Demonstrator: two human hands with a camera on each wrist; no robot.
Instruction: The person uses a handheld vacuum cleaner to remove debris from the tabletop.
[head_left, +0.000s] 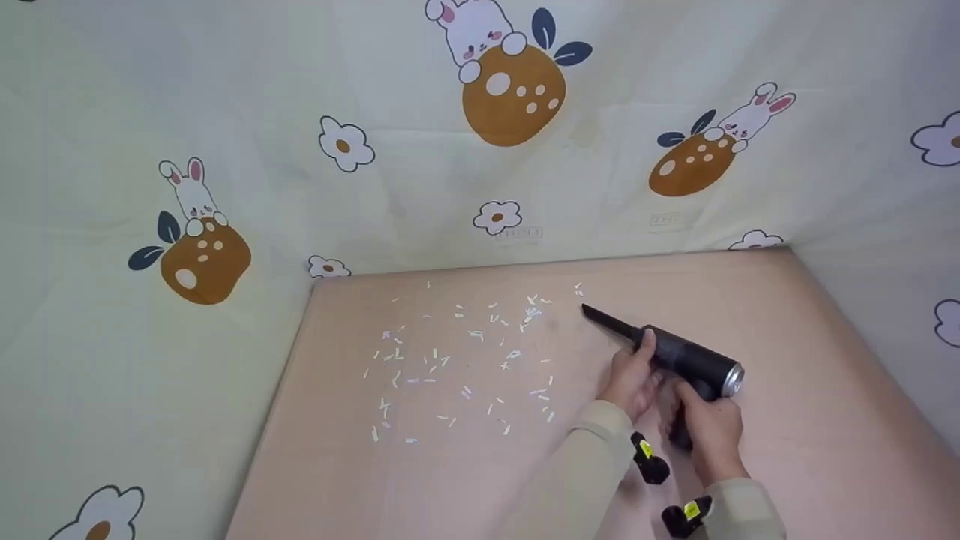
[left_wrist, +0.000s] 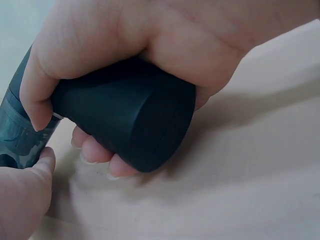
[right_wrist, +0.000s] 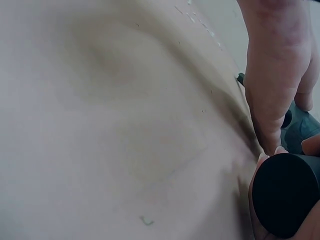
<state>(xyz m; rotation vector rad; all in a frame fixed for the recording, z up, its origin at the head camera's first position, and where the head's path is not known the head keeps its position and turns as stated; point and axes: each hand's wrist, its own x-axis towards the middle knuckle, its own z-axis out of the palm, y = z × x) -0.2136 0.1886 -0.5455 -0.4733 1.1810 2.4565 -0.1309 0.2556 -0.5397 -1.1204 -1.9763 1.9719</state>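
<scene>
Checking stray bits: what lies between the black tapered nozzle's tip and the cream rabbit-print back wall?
Head view: a few thin white scraps on beige surface.

The right hand (right_wrist: 308, 223) grips a black tool (right_wrist: 284, 195) at lower right, left hand (right_wrist: 277, 70) above, pale scraps (right_wrist: 190, 18) at top.

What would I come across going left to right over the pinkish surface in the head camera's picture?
Most of the scattered pale slivers → black nozzle tip → the person's left grip → the person's right grip.
</scene>
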